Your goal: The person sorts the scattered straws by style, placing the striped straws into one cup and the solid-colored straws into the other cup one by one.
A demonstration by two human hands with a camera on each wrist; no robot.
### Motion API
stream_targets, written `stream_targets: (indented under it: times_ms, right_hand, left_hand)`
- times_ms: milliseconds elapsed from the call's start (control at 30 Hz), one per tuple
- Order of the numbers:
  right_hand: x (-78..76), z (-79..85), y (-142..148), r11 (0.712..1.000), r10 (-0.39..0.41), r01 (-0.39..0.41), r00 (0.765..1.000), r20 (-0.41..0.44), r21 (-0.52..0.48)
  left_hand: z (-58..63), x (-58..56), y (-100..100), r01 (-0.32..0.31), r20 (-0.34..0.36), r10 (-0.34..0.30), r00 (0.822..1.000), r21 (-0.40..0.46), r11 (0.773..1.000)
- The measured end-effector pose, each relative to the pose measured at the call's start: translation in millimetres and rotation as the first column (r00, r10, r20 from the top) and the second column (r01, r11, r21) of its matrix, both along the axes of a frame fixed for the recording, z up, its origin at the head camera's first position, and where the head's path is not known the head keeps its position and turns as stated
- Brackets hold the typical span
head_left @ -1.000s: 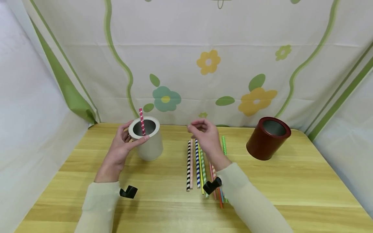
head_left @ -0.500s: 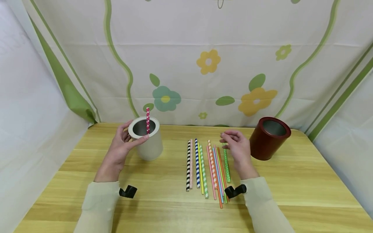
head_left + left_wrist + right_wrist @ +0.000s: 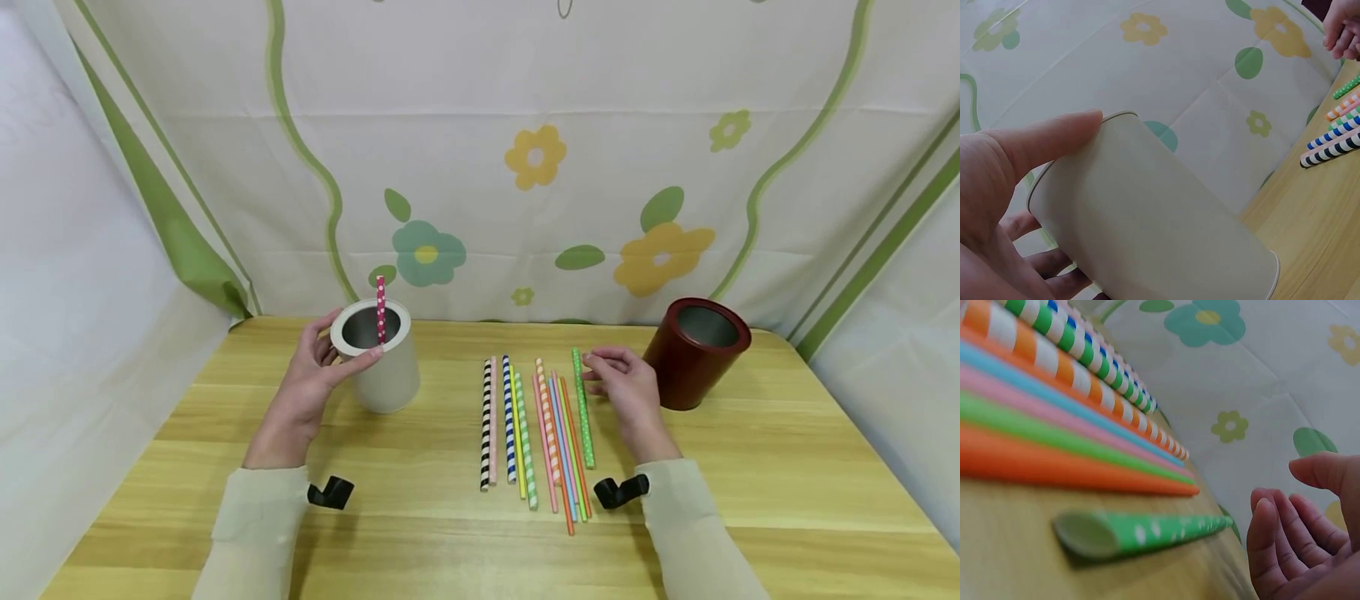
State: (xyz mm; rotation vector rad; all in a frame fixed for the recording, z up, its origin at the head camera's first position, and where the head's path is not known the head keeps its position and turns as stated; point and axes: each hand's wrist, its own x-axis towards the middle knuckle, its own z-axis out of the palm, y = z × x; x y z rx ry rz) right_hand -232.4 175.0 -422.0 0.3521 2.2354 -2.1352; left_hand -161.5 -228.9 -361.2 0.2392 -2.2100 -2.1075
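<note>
While gripping the white can (image 3: 390, 382) with left hand (image 3: 311, 385), holds empty right hand (image 3: 628, 390) with parted fingers (image 3: 1265, 544) beside green dotted straw (image 3: 583, 410), likely light, crushable, best pinched mid-length.

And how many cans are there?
2. The white can is on the left, gripped by the left hand; the dark red can is on the right, just past the right hand. No others show.

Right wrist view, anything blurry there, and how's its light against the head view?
Right wrist: the green dotted straw is soft at its near end, and the picture looks dimmer; head: brighter, white can and red can clearly outlined.
</note>
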Motion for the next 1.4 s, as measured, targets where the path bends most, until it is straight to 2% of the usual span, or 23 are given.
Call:
stream_targets:
  times_ms: [300,500,600,833,1067,1133,1267,1400]
  right_hand:
    - [-3.4,-13.3,6,0.994,0.032,-0.034,0.999,0.021,0.103]
    - [-1.7,-13.9,5,0.981,0.036,-0.043,0.999,0.04,0.189]
    - [-1.0,-12.2,3,0.959,0.042,-0.054,0.998,0.048,0.278]
    - [2.5,-9.6,0,0.885,0.089,-0.103,0.995,0.052,0.454]
    - [3.8,-9.4,-2,0.772,0.129,-0.117,0.991,0.026,0.625]
    - [3.1,-9.2,-3,0.749,0.136,-0.12,0.99,0.026,0.652]
    - [2.4,-7.9,-4,0.735,0.133,-0.113,0.991,0.022,0.668]
    - [3.6,-7.3,-6,0.748,0.11,-0.101,0.994,0.027,0.656]
  left_hand:
    - [0.3,0.8,0,0.004,0.003,-0.004,1.0,0.005,1.0]
    - [0.8,-0.8,1,0.008,0.001,-0.008,1.0,0.007,1.0]
    - [1.9,-1.4,1,0.01,-0.003,-0.01,1.0,0.008,1.0]
    - [2.6,0.5,1,0.013,-0.002,-0.013,1.0,0.011,1.0]
    - [2.7,2.1,1,0.021,-0.003,-0.021,1.0,0.012,1.0]
    - [3.1,2.4,1,0.021,-0.003,-0.021,1.0,0.011,1.0]
    - [2.3,2.0,2,0.018,-0.002,-0.018,1.0,0.011,1.0]
    - [1.0,1.6,1,0.013,-0.003,-0.013,1.0,0.016,1.0]
